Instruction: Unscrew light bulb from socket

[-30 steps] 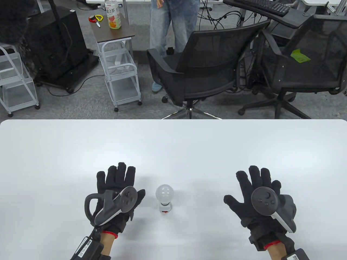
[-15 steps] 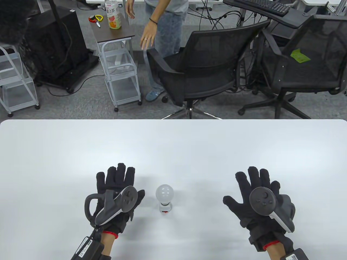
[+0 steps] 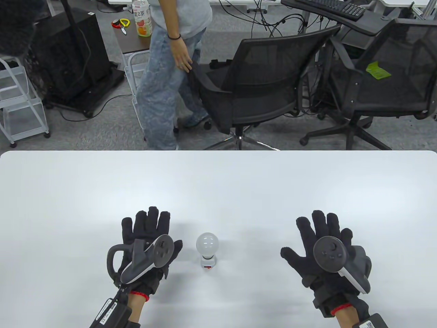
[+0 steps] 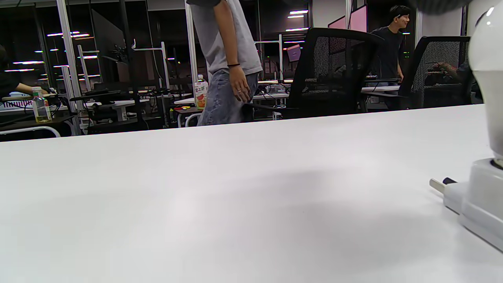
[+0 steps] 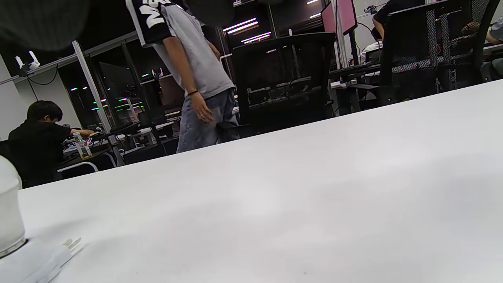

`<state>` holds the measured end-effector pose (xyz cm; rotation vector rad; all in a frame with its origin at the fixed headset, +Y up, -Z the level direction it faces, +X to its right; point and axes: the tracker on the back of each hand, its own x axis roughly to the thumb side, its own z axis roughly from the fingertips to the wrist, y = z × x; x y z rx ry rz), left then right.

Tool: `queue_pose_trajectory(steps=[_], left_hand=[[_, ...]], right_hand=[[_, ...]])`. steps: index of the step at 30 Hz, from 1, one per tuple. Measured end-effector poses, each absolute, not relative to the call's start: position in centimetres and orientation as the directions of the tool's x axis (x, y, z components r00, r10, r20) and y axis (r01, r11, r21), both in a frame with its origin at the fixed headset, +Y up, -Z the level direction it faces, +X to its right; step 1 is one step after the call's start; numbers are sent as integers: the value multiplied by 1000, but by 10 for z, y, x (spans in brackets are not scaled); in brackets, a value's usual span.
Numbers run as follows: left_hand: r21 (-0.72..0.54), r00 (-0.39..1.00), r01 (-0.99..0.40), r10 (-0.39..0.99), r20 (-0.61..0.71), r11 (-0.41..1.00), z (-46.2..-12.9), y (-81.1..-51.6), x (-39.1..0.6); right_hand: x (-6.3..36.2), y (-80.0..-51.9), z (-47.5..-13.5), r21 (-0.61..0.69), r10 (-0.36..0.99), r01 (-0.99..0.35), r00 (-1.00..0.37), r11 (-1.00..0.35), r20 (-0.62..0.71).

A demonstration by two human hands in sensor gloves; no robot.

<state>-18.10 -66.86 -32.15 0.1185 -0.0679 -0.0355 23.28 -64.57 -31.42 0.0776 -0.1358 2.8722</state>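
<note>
A white light bulb [image 3: 207, 244] stands upright in a small white plug-in socket [image 3: 208, 263] on the white table [image 3: 218, 184], between my hands. My left hand [image 3: 150, 235] lies flat and open on the table just left of the bulb, holding nothing. My right hand [image 3: 317, 239] lies flat and open well to the right, fingers spread, holding nothing. In the left wrist view the bulb [image 4: 487, 67] and socket [image 4: 477, 196] show at the right edge. In the right wrist view the bulb [image 5: 8, 212] and socket [image 5: 35, 259] show at the lower left.
Beyond the table's far edge stand two black mesh office chairs [image 3: 259, 78], a small white cart [image 3: 150, 85] with a drink bottle [image 3: 141, 18], and a person in jeans [image 3: 164, 78] walking by.
My hands and the bulb have stayed put. The person behind the table has walked left and closer, from beside the chair to in front of the cart.
</note>
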Motion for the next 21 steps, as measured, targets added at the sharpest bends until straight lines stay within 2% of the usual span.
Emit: queue_pose_trajectory(steps=[18,21], left_hand=[[85,997,40,-45,62,996,-322,-669,-181],[31,997,33,-35,62,999,-322,-671,-182]], right_hand=[[233,-645,-313,-88,258,-263,-964,-961,65],[233,-645,-313,-91,259,-264,-964,-960,64]])
